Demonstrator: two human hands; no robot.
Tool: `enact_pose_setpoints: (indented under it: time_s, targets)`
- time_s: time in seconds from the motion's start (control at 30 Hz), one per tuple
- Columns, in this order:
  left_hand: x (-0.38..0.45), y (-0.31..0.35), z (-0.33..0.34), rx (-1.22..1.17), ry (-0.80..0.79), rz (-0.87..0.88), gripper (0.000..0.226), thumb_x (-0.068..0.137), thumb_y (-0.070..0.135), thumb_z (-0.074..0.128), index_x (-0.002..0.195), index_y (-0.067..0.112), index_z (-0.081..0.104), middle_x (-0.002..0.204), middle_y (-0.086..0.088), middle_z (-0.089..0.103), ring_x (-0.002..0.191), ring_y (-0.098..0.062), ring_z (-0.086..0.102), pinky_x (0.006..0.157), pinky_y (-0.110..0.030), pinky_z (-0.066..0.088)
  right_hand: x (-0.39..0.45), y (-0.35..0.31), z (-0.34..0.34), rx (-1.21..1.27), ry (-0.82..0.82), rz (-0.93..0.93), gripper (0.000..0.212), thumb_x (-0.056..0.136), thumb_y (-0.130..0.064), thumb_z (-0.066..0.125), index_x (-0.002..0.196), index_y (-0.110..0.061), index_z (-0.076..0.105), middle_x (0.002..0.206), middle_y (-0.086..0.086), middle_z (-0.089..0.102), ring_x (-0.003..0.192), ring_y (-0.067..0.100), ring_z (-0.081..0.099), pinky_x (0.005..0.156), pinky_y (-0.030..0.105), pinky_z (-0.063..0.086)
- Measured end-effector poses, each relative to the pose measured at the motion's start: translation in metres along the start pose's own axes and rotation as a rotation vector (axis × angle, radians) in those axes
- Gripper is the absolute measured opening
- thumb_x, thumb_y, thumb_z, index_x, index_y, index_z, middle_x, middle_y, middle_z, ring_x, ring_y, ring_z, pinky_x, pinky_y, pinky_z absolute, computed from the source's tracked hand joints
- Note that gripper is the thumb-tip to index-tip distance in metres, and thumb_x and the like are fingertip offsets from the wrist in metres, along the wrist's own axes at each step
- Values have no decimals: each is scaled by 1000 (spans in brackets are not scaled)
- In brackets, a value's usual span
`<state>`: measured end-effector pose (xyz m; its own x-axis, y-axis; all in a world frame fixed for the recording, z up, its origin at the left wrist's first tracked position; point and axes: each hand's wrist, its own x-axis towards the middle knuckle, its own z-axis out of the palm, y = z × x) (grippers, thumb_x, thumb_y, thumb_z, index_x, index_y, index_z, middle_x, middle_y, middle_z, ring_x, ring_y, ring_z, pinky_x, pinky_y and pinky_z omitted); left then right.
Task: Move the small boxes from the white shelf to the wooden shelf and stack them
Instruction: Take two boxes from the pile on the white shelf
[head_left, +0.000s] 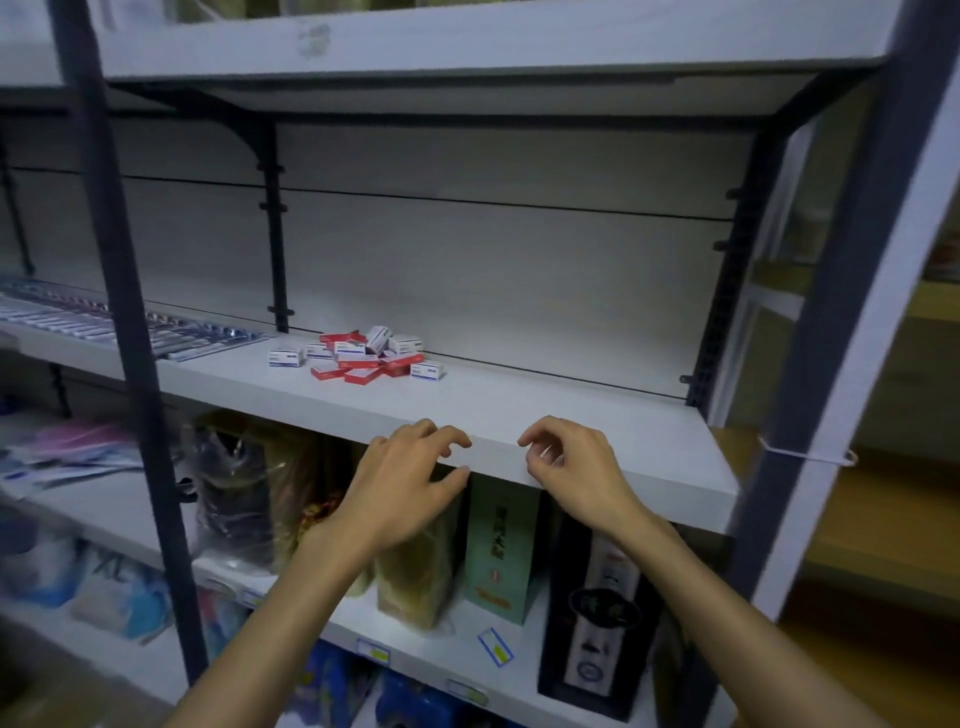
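Note:
A loose heap of several small red-and-white and blue-and-white boxes (363, 356) lies toward the back of the white shelf (597, 441). Both my hands hover at the shelf's front edge, well short of the heap. My left hand (410, 483) has loosely curled fingers over the edge and holds nothing. My right hand (569, 462) sits just to its right, fingers also loosely curled and empty. A wooden shelf (883, 499) shows at the far right, beyond the rack's post.
Dark upright posts (130, 322) frame the rack on both sides. Flat packets (104, 325) fill the white shelf's left end. Below stand bagged goods (415, 571), a green carton (498, 551) and a dark box (597, 623). Another white board runs overhead.

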<state>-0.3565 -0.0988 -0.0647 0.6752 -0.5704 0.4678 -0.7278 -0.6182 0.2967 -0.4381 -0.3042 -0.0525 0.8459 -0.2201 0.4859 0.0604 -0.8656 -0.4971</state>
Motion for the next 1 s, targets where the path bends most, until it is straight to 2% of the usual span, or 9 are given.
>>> enact_pose_setpoints:
  time_s: [0.2, 0.3, 0.43, 0.6, 0.73, 0.8, 0.83, 0.9, 1.0]
  targets:
    - [36, -77, -2, 29, -76, 21, 35, 96, 52, 48, 129, 43, 51, 122, 15, 53, 112, -6, 50, 101, -37, 43, 60, -22, 59, -7, 9, -1, 19, 92, -13, 60, 104, -24, 71, 95, -9, 68, 83, 4, 61, 70, 9, 43]
    - [59, -112, -7, -3, -90, 54, 34, 96, 51, 47, 128, 42, 51, 118, 15, 53, 111, -7, 50, 97, -38, 45, 93, -32, 82, -25, 7, -9, 19, 91, -15, 59, 102, -27, 70, 96, -11, 68, 84, 5, 61, 76, 17, 49]
    - [91, -151, -16, -50, -110, 63, 32, 95, 50, 50, 127, 42, 53, 121, 16, 52, 110, -6, 50, 99, -38, 45, 139, -39, 100, -58, -10, -17, 18, 87, -15, 61, 98, -27, 71, 93, -12, 68, 82, 6, 62, 80, 26, 52]
    - [124, -202, -30, -100, -16, 45, 24, 92, 43, 58, 116, 39, 60, 108, 15, 53, 95, -6, 52, 86, -33, 47, 182, -42, 126, -76, 3, -17, 17, 82, -16, 63, 92, -27, 70, 86, -13, 70, 76, 6, 64, 80, 30, 52]
    - [148, -253, -42, -107, -28, -2, 14, 86, 44, 68, 98, 37, 63, 102, 14, 52, 91, -5, 55, 78, -31, 48, 200, -41, 141, -110, -28, 13, 16, 82, -16, 64, 92, -28, 69, 85, -15, 68, 76, 5, 63, 79, 28, 51]
    - [160, -279, -47, -146, -31, -44, 17, 82, 47, 72, 92, 39, 60, 102, 15, 50, 90, -2, 53, 77, -30, 49, 207, -39, 146, -121, -31, 37, 17, 81, -16, 64, 92, -29, 68, 86, -16, 67, 77, 5, 63, 77, 27, 49]
    - [165, -291, -49, -143, -30, -71, 23, 81, 48, 73, 96, 40, 57, 106, 14, 49, 93, -4, 53, 81, -32, 49, 210, -39, 148, -130, -26, 51, 18, 81, -16, 64, 92, -30, 68, 86, -16, 67, 77, 5, 63, 77, 27, 49]
    - [175, -312, -50, -95, -41, -127, 44, 80, 47, 74, 116, 39, 51, 120, 9, 46, 110, -13, 50, 95, -41, 48, 216, -39, 152, -148, -10, 82, 19, 81, -16, 63, 94, -30, 68, 86, -16, 67, 78, 5, 63, 76, 26, 48]
    - [184, -337, -48, 27, -116, -209, 82, 81, 51, 72, 147, 31, 29, 149, -5, 32, 137, -24, 32, 110, -49, 35, 224, -42, 158, -144, 3, 137, 22, 82, -13, 62, 98, -28, 67, 84, -14, 67, 76, 8, 63, 76, 28, 48]
